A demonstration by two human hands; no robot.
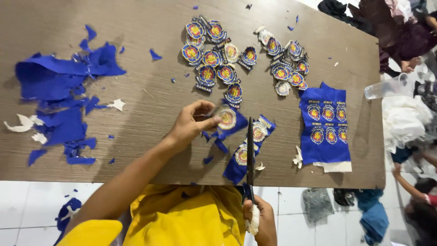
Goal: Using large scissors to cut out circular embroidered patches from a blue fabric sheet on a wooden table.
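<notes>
Brown wood-grain table (136,18) over white tiled floor (27,205).

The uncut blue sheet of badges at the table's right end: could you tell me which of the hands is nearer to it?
Right. The right hand grips scissors below the table edge, diagonally under the sheet; the left hand is farther left.

Head-worn view, steeply down and close over the wooden table (136,18).

A brown wood-grain table (136,150) carries blue scraps (54,95) heaped near its left edge, cut round badges (214,59) clustered toward the far edge, an uncut blue badge sheet (325,125) near the right edge, and a strip (246,152) at the near edge.
</notes>
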